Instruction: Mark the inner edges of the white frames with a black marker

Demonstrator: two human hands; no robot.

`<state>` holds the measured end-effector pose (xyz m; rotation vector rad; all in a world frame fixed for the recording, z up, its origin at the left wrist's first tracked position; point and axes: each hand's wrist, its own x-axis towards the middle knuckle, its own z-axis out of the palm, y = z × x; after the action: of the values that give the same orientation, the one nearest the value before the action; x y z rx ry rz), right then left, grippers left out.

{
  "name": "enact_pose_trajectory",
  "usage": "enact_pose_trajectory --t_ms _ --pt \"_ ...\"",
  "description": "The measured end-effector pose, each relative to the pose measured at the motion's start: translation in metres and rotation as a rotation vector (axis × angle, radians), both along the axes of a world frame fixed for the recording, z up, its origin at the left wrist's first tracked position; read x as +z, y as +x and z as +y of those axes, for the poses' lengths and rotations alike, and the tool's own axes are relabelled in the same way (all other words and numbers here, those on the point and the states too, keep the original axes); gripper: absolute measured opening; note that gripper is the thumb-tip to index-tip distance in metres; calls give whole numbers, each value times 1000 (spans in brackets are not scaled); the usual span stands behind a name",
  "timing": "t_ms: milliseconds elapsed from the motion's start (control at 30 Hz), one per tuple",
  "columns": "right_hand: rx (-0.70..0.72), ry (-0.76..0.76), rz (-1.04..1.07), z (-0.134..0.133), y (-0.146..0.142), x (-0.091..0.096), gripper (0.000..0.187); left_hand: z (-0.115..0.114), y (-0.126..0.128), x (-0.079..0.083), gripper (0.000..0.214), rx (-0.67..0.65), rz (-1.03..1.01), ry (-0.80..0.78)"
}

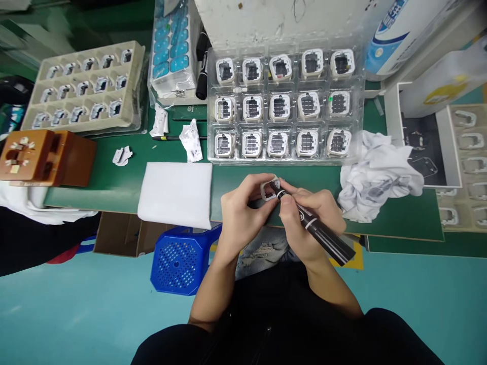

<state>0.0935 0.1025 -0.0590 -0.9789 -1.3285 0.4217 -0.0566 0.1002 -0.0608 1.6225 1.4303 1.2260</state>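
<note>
Between the thumb and fingers of my left hand [243, 210] is a small white square frame part [267, 189], held above the front of the green table. My right hand [310, 218] grips a black marker pen [317, 230], slanted with its tip at the frame's inner edge; whether it touches is too small to tell. Just beyond both hands lies a clear plastic tray [285, 161] with several similar white square parts, dark inside, in its compartments. A white foam pad [175, 194] lies left of my left hand.
A crumpled white cloth [376, 177] lies right of my hands. At the left are a beige tray [139, 96] of parts and an orange-brown block fixture [49, 157]. Blue-capped bottles [170, 45] and black markers [202, 71] stand behind. A blue stool [180, 261] is below the table edge.
</note>
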Motion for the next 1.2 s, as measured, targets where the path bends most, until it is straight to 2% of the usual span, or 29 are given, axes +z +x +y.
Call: enact_pose_trajectory --t_ms 400,800,1200 --pt "3 -31 21 1 -2 -1 19 1 1 2 38 -10 -85 -16" --pt "-3 -40 46 -3 0 -5 17 -2 -1 0 36 -6 24 40" --pt "11 -62 41 1 3 4 21 -3 -2 -2 37 -12 77 94"
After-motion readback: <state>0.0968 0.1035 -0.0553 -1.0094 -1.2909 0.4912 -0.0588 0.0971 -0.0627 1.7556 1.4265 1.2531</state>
